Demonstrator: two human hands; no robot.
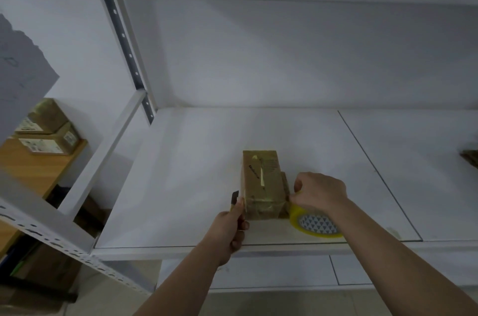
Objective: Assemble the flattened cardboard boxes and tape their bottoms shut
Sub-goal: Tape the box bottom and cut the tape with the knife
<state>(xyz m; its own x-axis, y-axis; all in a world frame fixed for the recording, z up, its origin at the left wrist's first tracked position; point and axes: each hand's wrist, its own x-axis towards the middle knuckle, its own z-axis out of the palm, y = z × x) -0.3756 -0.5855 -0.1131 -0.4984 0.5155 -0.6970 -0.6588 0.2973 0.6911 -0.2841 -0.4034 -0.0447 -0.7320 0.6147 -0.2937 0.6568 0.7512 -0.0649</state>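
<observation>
A small brown cardboard box stands on the white shelf, with yellowish tape across its near end. My left hand grips a utility knife whose blade end points up against the box's near left corner. My right hand pinches the tape at the box's right side. Just below that hand lies the roll of yellow tape, flat on the shelf.
A perforated metal upright bounds the shelf on the left. Further left, taped cardboard boxes sit on a wooden surface. A dark object pokes in at the right edge. A seam divides the shelf board.
</observation>
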